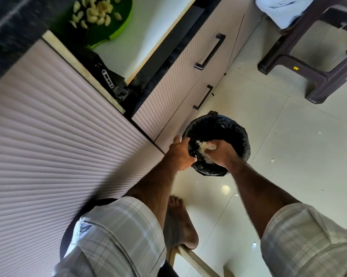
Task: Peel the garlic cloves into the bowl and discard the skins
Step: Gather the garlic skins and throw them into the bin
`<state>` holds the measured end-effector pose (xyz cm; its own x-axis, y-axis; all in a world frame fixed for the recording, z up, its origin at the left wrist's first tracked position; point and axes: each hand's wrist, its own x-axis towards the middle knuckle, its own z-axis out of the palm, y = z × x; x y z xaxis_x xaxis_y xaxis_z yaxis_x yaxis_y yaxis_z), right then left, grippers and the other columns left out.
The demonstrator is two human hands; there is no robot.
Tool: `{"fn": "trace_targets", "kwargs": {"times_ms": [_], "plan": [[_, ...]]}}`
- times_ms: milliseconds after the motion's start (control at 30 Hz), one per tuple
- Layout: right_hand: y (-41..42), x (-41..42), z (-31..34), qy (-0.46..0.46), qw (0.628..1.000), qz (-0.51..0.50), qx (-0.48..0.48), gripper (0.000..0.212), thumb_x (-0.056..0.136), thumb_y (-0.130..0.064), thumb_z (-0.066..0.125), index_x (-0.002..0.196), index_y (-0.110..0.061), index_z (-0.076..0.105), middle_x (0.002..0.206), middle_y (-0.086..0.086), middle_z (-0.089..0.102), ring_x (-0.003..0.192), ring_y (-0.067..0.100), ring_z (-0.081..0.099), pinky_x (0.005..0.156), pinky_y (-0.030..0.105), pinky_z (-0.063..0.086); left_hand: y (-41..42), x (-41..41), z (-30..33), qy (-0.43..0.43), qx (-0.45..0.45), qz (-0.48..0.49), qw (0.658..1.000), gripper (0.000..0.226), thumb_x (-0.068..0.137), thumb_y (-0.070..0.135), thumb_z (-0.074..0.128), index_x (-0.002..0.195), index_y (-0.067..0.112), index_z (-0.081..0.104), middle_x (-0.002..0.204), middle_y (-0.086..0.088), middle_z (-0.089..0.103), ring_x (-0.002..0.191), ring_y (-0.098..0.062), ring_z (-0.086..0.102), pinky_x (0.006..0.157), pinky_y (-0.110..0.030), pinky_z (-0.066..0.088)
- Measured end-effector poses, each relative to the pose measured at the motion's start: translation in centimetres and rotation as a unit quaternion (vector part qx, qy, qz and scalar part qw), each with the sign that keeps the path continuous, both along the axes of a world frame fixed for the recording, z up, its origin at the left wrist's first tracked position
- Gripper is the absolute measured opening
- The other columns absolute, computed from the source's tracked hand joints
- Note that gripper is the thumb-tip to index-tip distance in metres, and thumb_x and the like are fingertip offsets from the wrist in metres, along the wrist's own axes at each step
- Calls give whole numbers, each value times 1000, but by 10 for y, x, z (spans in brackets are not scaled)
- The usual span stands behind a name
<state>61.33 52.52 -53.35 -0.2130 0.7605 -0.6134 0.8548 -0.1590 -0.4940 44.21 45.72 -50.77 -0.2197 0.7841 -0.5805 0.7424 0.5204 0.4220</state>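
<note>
Checked sleeves [120, 232] are seen nearest the camera, with both forearms stretched down towards a bin [236, 136] lined with a black bag, which stands on the tiled floor [288, 156] just beside the ribbed cabinet drawers [188, 76]. The bag's rim is gripped by the left hand [180, 154]. A pale wad of garlic skins [203, 150] is clutched in the curled fingers of the right hand [221, 153], over the bin's opening. Peeled garlic cloves [96, 13] are seen in a green bowl [120, 27] up on the pulled-out white worktop [148, 27], well apart from the bin. Skin scraps [272, 160] are scattered on the floor.
</note>
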Motion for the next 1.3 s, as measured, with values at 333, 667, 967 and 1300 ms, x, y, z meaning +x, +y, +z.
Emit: {"fn": "trace_targets", "kwargs": {"times_ms": [333, 667, 967, 1300], "plan": [[-28, 2, 95, 57, 993, -79, 60, 90, 65, -17, 82, 145, -31, 43, 147, 8, 44, 122, 35, 57, 103, 47, 53, -34, -17, 119, 9, 87, 19, 996, 37, 97, 38, 74, 127, 18, 68, 122, -5, 67, 101, -23, 69, 84, -41, 63], [-96, -29, 240, 204, 880, -40, 427, 18, 86, -13, 77, 104, -14, 77, 101, -1, 77, 88, 12, 72, 79, 28, 63, -114, -11, 267, 339, 389, -171, 839, 33, 101, 22, 50, 130, 13, 62, 118, -10, 68, 109, -29, 62, 84, -47, 61], [-142, -77, 365, 289, 714, 1, 638, 22, 87, -18, 62, 107, -16, 72, 109, 5, 66, 102, 30, 64, 88, 41, 54, -192, -43, 379, 478, 547, -180, 664, 27, 90, 17, 57, 111, 4, 68, 121, -22, 66, 96, -41, 56, 76, -49, 39], [-177, -177, 446, 143, 811, 246, 511, 68, 103, -55, 43, 150, -7, 51, 160, 17, 46, 149, 35, 40, 124, 51, 29, -302, -128, 462, 515, 315, 165, 780, 43, 96, 38, 49, 125, 13, 66, 133, -14, 61, 127, -40, 49, 100, -53, 40]]}}
